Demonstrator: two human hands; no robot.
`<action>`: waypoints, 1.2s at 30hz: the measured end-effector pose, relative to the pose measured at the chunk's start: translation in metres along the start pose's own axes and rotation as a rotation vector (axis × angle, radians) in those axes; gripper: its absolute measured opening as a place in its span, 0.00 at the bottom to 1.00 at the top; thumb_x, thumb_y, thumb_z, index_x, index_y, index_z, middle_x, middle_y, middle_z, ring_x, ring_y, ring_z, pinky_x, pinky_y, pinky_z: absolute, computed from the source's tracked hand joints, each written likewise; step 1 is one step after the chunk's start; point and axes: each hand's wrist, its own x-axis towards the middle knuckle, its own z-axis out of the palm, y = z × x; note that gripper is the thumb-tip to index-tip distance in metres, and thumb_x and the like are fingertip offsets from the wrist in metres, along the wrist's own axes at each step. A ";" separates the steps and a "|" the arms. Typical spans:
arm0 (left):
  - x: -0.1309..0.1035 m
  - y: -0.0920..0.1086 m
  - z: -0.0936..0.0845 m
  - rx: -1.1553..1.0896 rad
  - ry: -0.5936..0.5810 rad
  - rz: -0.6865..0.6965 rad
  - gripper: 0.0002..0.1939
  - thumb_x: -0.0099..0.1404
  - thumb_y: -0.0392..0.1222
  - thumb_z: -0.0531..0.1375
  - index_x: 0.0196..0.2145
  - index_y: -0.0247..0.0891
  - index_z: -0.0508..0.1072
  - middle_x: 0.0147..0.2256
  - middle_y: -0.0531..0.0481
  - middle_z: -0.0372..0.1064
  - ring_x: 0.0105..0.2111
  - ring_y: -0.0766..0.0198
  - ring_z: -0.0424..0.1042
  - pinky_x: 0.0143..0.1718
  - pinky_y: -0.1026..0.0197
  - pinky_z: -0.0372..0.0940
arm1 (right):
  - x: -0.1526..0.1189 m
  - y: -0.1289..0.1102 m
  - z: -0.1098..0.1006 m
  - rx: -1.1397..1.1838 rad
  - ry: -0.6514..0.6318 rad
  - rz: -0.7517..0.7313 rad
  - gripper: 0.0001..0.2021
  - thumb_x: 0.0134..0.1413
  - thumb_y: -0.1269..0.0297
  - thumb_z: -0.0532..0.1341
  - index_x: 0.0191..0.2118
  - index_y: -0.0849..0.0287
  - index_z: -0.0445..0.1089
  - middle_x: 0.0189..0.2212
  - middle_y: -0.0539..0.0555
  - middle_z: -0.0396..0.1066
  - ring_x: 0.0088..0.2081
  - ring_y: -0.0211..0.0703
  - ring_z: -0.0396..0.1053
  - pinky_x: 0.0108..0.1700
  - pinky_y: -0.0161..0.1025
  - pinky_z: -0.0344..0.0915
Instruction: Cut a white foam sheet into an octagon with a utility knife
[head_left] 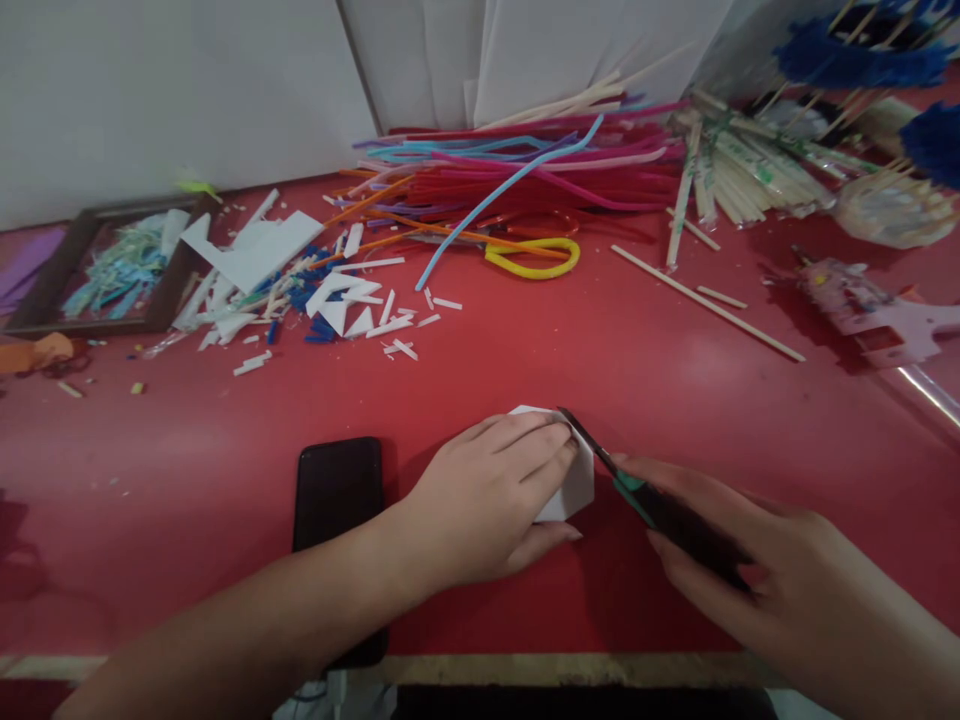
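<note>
A white paper piece (576, 492) with angled edges lies on the red table (525, 350). My left hand (487, 490) lies flat over it, fingers stretched out and pressing it down, so much of the paper is hidden. In my right hand (739, 550) is a craft knife (637, 495) with a black and green handle, gripped between thumb and fingers. Its dark blade points up and left, along the paper's upper right edge beside my left fingertips.
A black phone (339, 490) lies left of the paper, partly under my left forearm. Paper scraps (345, 300), yellow-handled scissors (532, 258), pipe cleaners (525, 175) and wooden sticks (709, 303) lie farther back. A brown frame (45, 280) is at left, a pink glue gun (892, 320) at right.
</note>
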 end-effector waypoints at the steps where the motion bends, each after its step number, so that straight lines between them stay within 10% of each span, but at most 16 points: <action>1: 0.000 0.000 0.000 0.002 0.002 0.002 0.28 0.71 0.54 0.64 0.56 0.26 0.71 0.57 0.36 0.74 0.59 0.46 0.72 0.60 0.47 0.70 | 0.000 0.000 0.000 -0.005 0.002 0.001 0.19 0.60 0.69 0.55 0.55 0.56 0.73 0.44 0.55 0.84 0.40 0.44 0.83 0.39 0.35 0.80; 36: 0.003 0.003 -0.003 -0.028 -0.019 -0.018 0.25 0.68 0.46 0.66 0.55 0.26 0.71 0.55 0.36 0.75 0.60 0.48 0.71 0.62 0.48 0.69 | -0.004 -0.002 0.003 -0.087 -0.022 0.038 0.22 0.62 0.70 0.53 0.59 0.55 0.71 0.45 0.57 0.83 0.41 0.48 0.83 0.35 0.38 0.80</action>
